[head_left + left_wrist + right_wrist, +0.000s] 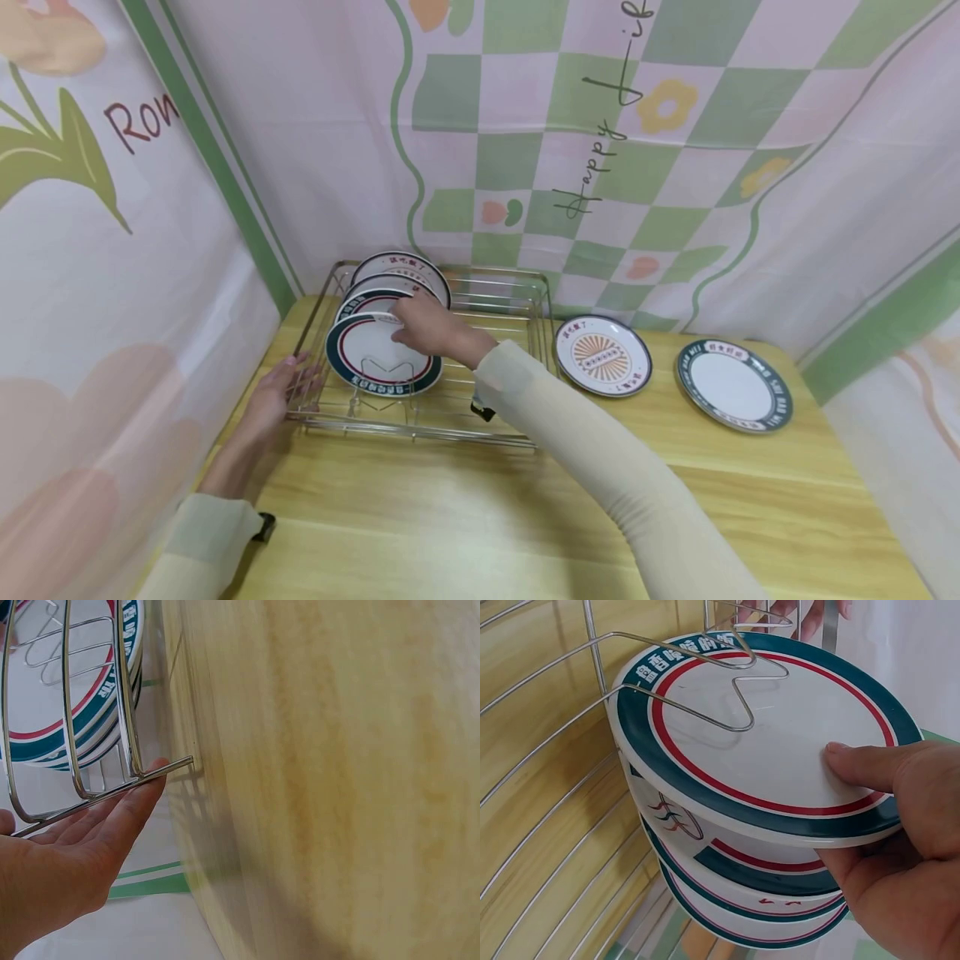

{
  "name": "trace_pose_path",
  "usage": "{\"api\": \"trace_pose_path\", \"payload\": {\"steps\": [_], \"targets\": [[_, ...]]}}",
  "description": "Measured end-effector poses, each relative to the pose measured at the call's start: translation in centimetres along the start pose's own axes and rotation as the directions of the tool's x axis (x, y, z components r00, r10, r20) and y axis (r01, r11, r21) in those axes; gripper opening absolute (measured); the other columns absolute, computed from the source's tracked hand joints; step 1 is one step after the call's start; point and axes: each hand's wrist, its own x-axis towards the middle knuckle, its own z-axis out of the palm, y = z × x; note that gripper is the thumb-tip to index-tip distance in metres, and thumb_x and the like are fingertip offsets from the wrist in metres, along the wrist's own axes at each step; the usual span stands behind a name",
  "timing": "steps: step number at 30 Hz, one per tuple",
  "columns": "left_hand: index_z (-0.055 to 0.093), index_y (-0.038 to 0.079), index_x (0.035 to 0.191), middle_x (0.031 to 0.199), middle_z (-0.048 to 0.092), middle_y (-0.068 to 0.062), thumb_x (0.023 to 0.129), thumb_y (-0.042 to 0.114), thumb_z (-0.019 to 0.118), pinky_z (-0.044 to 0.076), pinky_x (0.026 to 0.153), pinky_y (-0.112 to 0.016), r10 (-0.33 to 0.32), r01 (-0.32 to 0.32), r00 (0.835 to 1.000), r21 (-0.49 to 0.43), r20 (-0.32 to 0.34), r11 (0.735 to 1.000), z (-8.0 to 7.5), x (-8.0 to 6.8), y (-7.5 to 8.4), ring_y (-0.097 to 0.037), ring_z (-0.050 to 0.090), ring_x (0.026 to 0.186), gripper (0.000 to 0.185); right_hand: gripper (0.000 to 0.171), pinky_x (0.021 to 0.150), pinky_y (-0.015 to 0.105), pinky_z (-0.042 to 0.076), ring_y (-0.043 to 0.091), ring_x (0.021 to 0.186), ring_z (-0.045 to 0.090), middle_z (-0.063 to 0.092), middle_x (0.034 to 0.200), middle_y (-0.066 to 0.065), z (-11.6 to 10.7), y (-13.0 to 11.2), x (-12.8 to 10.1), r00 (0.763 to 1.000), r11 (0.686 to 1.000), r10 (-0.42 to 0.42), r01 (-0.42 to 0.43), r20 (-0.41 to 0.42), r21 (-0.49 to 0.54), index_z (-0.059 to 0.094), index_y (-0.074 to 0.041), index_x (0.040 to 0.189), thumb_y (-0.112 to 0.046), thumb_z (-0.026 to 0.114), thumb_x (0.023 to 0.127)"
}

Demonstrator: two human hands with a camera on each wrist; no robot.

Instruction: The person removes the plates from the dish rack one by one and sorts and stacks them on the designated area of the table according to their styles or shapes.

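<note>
Front plate [382, 360] stands on edge in the rack [517, 308], first slot, face toward us, leaning back slightly. We see the right hand [423, 325] pinching its top rim, thumb on the face. Two more plates [401, 271] stand behind. Left hand [273, 392], fingers straight, rests against the rack's left end. Two plates [603, 356] lie flat on the table [480, 500].
</note>
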Motion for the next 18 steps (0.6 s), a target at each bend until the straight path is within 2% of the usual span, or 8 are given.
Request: {"api": "trace_pose_path", "payload": {"steps": [10, 18], "targets": [[0.013, -0.001, 0.168, 0.166, 0.027, -0.035, 0.117, 0.043, 0.012, 0.062, 0.096, -0.037, 0.009, -0.009, 1.0, 0.006, 0.009, 1.0, -0.02, 0.06, -0.14, -0.053, 0.034, 0.15, 0.067, 0.009, 0.064, 0.026, 0.049, 0.015, 0.067, 0.058, 0.071, 0.077, 0.001, -0.18, -0.43, -0.2, 1.0, 1.0, 0.011, -0.01, -0.028, 0.026, 0.076, -0.007, 0.089, -0.011, 0.079, 0.097], [0.011, -0.001, 0.168, 0.167, 0.025, -0.035, 0.117, 0.042, 0.012, 0.063, 0.096, -0.036, 0.005, -0.005, 1.0, 0.002, 0.012, 1.0, -0.06, 0.12, -0.1, -0.053, 0.032, 0.151, 0.067, 0.012, 0.064, 0.03, 0.05, 0.014, 0.064, 0.053, 0.067, 0.071, 0.0, -0.37, -0.32, -0.13, 0.998, 1.0, -0.001, 0.002, -0.06, 0.026, 0.075, -0.006, 0.084, -0.008, 0.081, 0.094]]}}
